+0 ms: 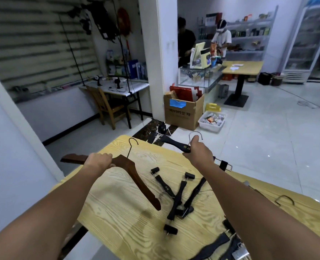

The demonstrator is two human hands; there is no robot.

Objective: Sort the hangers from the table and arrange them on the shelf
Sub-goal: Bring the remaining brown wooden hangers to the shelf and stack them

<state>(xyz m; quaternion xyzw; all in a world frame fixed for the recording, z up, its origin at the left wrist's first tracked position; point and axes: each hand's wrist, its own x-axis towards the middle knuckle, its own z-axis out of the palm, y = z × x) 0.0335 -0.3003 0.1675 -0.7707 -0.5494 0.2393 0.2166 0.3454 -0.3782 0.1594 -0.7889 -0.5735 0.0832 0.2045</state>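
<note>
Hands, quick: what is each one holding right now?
Left hand: closed around one arm of the brown wooden hanger.
Right hand: closed around the middle of the black clip hanger.

There is a single view, from a camera worn on the person's head. It faces forward and tilts down over the counter (121, 231), which fills the lower middle of the frame and runs off the bottom edge. The camera sits close: both forearms come in from the lower corners, and the left grip (99, 162) and right grip (198, 152) meet at mid-frame. The wide lens bows straight lines near the edges. The upper half shows the room beyond: blind (33, 44) upper left, pillar (155, 53) upper centre, shelves (249, 34) upper right, floor (268, 128) at right.
</note>
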